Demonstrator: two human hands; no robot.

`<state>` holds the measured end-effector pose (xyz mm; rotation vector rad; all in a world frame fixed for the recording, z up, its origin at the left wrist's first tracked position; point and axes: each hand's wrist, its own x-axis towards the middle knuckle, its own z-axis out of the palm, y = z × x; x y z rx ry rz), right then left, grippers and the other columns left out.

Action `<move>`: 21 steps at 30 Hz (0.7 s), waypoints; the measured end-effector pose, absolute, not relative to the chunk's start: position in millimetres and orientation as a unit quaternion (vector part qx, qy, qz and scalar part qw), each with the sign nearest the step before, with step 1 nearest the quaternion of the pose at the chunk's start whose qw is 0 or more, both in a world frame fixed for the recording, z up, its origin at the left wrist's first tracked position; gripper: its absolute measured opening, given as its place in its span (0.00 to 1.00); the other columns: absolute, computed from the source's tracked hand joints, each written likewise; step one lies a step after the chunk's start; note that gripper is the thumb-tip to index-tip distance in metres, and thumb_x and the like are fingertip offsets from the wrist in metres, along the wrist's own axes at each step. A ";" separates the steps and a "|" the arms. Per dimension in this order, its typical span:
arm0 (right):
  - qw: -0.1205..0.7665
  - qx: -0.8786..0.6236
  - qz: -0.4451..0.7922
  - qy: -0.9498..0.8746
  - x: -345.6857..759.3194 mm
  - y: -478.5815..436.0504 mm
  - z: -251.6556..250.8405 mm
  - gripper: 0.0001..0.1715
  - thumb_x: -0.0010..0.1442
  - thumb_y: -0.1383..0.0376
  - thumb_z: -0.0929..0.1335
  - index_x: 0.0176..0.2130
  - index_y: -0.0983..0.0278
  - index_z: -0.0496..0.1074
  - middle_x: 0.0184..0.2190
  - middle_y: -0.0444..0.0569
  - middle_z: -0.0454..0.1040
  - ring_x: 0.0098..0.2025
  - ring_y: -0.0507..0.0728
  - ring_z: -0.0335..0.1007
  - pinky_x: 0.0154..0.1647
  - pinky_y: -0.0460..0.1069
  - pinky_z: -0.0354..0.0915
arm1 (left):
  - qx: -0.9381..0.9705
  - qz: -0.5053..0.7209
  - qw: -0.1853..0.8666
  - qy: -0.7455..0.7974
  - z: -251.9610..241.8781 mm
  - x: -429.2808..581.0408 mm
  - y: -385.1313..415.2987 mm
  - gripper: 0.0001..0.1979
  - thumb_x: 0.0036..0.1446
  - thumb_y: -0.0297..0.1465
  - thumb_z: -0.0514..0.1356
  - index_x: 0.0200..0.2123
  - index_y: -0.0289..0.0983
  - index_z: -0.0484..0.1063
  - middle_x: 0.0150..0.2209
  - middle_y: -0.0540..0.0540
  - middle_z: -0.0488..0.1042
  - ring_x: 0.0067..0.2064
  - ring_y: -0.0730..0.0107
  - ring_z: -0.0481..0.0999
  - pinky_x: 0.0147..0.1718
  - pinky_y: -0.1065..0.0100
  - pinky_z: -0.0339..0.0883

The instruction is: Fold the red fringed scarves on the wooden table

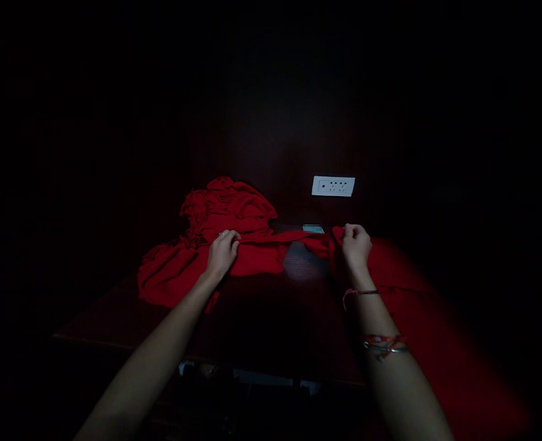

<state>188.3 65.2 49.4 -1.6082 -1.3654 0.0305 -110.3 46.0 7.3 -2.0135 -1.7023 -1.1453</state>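
A red fringed scarf (256, 257) lies bunched and stretched across the dark tabletop. My left hand (223, 252) is closed on its edge, left of the middle, with a ring on one finger. My right hand (356, 245) is raised a little and pinches a fold of red cloth at the right. Between the hands runs a narrow, loose strip of the fabric. Behind my left hand rises a crumpled red heap (234, 208) with tassels on its left side; whether it is the same piece, I cannot tell. More red cloth (417, 306) spreads beneath and beyond my right forearm.
A white socket panel (334, 186) is set in the dark wall behind. Below it lies a small pale flat item (313, 228). A greyish ribbed patch (302, 263) shows between the hands. The table's front edge (114, 344) is dim, with unclear objects underneath.
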 end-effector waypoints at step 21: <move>0.266 -0.375 -0.063 -0.886 105.9 46.7 5.5 0.12 0.57 0.64 0.58 0.40 0.62 0.67 0.40 0.49 0.67 0.44 0.55 0.57 0.44 0.51 0.51 | -0.827 -0.364 -0.068 -0.424 13.3 -76.1 28.0 0.06 0.50 0.33 0.54 0.29 0.36 0.65 0.30 0.50 0.69 0.34 0.72 0.67 0.36 0.72 0.60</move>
